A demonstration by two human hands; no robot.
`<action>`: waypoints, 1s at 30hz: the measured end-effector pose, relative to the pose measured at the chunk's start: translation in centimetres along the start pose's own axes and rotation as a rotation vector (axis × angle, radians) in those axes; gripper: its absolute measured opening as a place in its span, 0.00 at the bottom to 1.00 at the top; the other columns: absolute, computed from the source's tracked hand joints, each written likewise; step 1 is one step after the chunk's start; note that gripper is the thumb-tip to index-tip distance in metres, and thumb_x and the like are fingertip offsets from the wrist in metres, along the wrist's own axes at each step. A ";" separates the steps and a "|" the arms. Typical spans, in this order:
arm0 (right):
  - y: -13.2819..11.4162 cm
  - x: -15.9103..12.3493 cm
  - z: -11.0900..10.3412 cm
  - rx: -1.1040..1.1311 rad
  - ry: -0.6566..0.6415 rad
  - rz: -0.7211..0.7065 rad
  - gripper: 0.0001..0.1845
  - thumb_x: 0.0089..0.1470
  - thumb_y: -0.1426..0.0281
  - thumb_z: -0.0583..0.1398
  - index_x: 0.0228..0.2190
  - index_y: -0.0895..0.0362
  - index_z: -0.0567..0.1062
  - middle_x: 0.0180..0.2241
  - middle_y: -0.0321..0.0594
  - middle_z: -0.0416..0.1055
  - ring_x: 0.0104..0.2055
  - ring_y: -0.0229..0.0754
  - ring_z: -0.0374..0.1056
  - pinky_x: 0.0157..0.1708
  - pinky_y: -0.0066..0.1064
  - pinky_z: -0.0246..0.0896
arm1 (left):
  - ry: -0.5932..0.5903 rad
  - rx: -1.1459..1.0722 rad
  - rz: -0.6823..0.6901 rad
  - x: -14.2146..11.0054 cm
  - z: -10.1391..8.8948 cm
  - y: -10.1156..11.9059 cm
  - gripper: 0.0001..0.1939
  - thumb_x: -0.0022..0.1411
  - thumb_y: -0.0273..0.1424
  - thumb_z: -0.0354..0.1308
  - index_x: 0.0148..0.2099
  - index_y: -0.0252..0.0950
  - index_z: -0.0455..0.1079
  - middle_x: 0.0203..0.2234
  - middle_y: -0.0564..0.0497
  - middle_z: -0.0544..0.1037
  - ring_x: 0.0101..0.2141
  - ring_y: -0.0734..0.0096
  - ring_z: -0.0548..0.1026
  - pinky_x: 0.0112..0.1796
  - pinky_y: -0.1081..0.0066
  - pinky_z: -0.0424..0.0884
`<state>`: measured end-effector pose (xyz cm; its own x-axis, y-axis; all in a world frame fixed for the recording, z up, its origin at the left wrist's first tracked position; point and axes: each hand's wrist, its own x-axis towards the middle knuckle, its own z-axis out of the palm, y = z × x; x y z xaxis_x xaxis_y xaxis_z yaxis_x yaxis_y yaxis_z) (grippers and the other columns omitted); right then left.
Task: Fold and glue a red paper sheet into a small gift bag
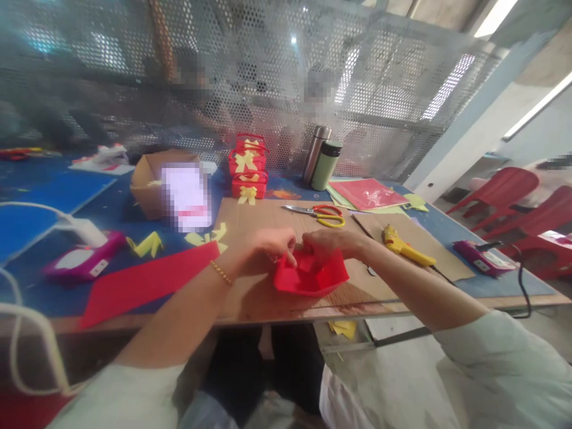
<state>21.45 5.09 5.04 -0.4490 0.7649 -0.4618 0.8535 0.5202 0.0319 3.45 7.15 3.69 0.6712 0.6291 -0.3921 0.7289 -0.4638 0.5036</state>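
Note:
A small open red box (pixel 308 282), folded from stiff sheet, sits on the cardboard mat in front of me. My left hand (pixel 279 243) pinches its far left wall, thumb on the inside. At its far right side my right hand (pixel 328 244) is closed on the wall, and those fingers are partly hidden inside the box. Beyond my hands lie scissors (pixel 319 213) with red and yellow handles. A yellow glue gun (pixel 406 247) rests to the right. On the left is a flat red strip (pixel 152 283), with yellow paper cut-outs (pixel 208 237) beside it.
Finished red boxes with yellow bows (pixel 248 173) stand stacked at the back, near a green flask (pixel 326 167) and a steel flask (pixel 316 149). A phone (pixel 185 196) leans on a brown box (pixel 145 185). Purple devices (pixel 84 257) with cables lie at both sides.

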 end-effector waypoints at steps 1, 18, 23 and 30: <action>-0.2 -0.1 -0.1 -0.004 0.000 0.009 0.29 0.48 0.53 0.67 0.46 0.60 0.75 0.43 0.51 0.78 0.42 0.52 0.74 0.29 0.31 0.52 | 0.009 -0.003 0.007 0.0 0.1 0.1 0.13 0.47 0.36 0.68 0.27 0.37 0.67 0.19 0.56 0.69 0.25 0.71 0.67 0.26 0.70 0.58; 1.1 -0.3 1.3 0.262 0.110 -0.311 0.10 0.47 0.74 0.63 0.35 0.59 0.79 0.33 0.41 0.78 0.34 0.41 0.70 0.31 0.28 0.56 | 0.204 0.202 0.025 -0.9 1.1 0.9 0.23 0.45 0.38 0.70 0.42 0.38 0.67 0.40 0.49 0.74 0.40 0.59 0.73 0.39 0.68 0.66; 1.6 0.0 1.8 0.433 0.023 -0.379 0.07 0.45 0.73 0.61 0.30 0.60 0.78 0.27 0.35 0.73 0.29 0.37 0.64 0.28 0.26 0.54 | 0.043 0.148 0.017 -1.1 1.0 1.5 0.14 0.46 0.37 0.69 0.29 0.38 0.68 0.23 0.55 0.70 0.29 0.66 0.70 0.29 0.70 0.60; 1.9 0.1 2.3 0.598 0.030 -0.370 0.10 0.46 0.64 0.64 0.25 0.58 0.73 0.23 0.29 0.64 0.26 0.33 0.58 0.25 0.26 0.49 | 0.029 -0.072 0.001 -2.2 1.2 1.7 0.08 0.46 0.29 0.63 0.22 0.37 0.66 0.16 0.58 0.67 0.20 0.73 0.66 0.22 0.72 0.55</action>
<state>23.66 5.24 3.00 -0.7377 0.5928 -0.3232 0.6384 0.4568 -0.6195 3.40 4.22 4.49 0.6667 0.6471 -0.3697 0.7162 -0.4190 0.5581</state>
